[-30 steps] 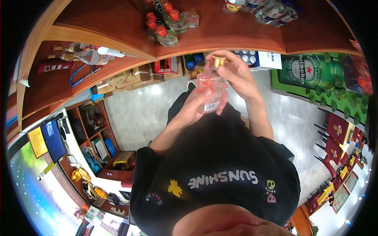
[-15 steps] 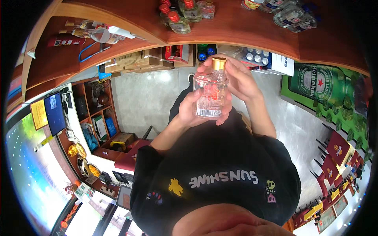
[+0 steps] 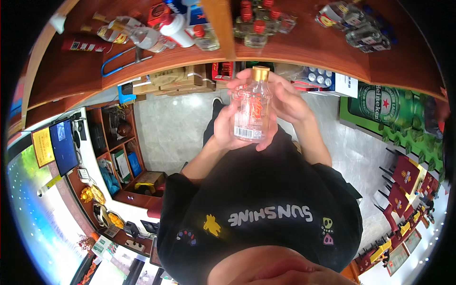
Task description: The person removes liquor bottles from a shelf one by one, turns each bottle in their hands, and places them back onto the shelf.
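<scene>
A clear glass liquor bottle (image 3: 251, 111) with a gold cap and red lettering is held upright in front of my chest. My left hand (image 3: 222, 128) wraps round its lower part, thumb on the near left side and fingertips showing at the right of the base. Around the back of its upper part curves my right hand (image 3: 294, 104), with fingertips showing left of the neck and the thumb beside the right shoulder. How firmly the right fingers press is hidden behind the glass.
Just beyond my hands runs a wooden shelf (image 3: 304, 61). Small red-capped bottles (image 3: 257, 35), clear bottles (image 3: 365, 38) and a white container (image 3: 178, 29) stand on it. Cardboard boxes (image 3: 171, 81) and a pack of cans (image 3: 319, 77) are below. A cubby cabinet (image 3: 116, 152) stands left.
The view has shifted, bringing more of the shelf into sight. The bottle sits slightly further left in the picture, with both hands keeping nearly the same hold.
</scene>
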The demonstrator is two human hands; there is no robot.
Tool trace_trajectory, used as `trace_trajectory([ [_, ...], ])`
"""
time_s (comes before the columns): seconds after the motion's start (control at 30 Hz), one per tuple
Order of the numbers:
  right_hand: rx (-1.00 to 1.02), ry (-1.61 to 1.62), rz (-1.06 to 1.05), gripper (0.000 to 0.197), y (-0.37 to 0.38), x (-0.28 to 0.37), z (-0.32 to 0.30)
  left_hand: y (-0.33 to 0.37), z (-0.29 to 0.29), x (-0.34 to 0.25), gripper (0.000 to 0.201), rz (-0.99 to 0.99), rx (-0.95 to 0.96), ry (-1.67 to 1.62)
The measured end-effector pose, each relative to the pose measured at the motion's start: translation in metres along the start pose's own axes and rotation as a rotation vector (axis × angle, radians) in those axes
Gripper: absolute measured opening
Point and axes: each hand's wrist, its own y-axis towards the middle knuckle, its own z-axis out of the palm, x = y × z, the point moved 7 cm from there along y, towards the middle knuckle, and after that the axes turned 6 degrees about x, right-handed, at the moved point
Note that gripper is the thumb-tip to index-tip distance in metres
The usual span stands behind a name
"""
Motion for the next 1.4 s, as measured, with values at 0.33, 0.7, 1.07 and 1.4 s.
trace_trajectory([
  [0.33,-0.138,-0.218,0.159,0.066,0.105,-0.076,0.030,-0.102,-0.040,-0.118,0.075,0.021,-0.267,0.127],
  [0.7,-0.566,-1.264,-0.007,0.064,0.233,-0.133,0.022,-0.166,-0.082,-0.261,0.048,0.295,-0.882,1.910],
  [1.07,-0.690,-1.595,-0.094,0.049,0.230,-0.151,-0.030,-0.129,-0.179,-0.290,0.038,0.319,-0.886,1.847],
  [1.4,-0.662,-1.582,-0.123,0.045,0.222,-0.156,-0.036,-0.123,-0.194,-0.292,0.043,0.410,-0.900,1.945],
])
